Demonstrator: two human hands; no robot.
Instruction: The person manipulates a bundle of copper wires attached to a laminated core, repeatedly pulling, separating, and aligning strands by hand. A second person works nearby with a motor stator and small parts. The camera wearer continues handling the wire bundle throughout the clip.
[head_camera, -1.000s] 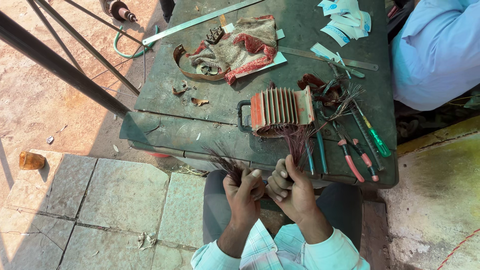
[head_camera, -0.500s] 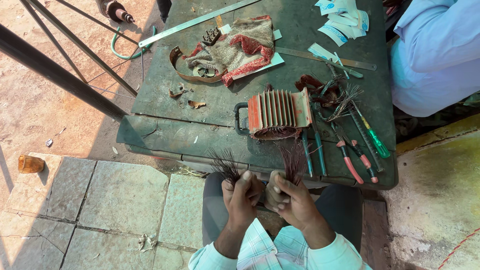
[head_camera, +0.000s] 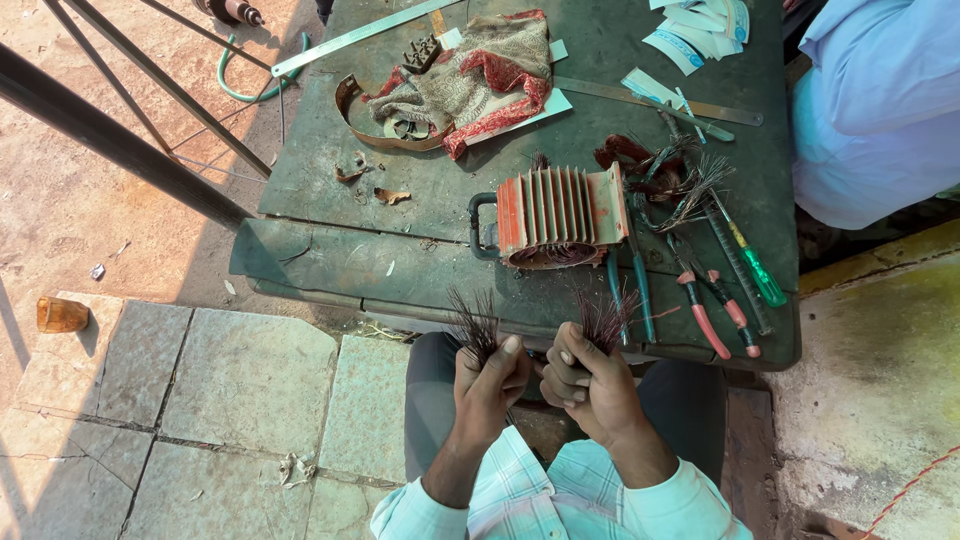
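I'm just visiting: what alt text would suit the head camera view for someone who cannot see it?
Seen from above, a seated person's left hand and right hand each grip a tuft of dark cut wires over their lap. Ahead, a worn green table holds a finned red motor housing, pliers and screwdrivers.

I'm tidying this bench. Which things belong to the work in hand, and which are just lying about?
In hand:
left hand gripping a wire bundle
right hand gripping another wire bundle
finned motor housing

Lying about:
rag
pliers
green screwdriver
metal ruler
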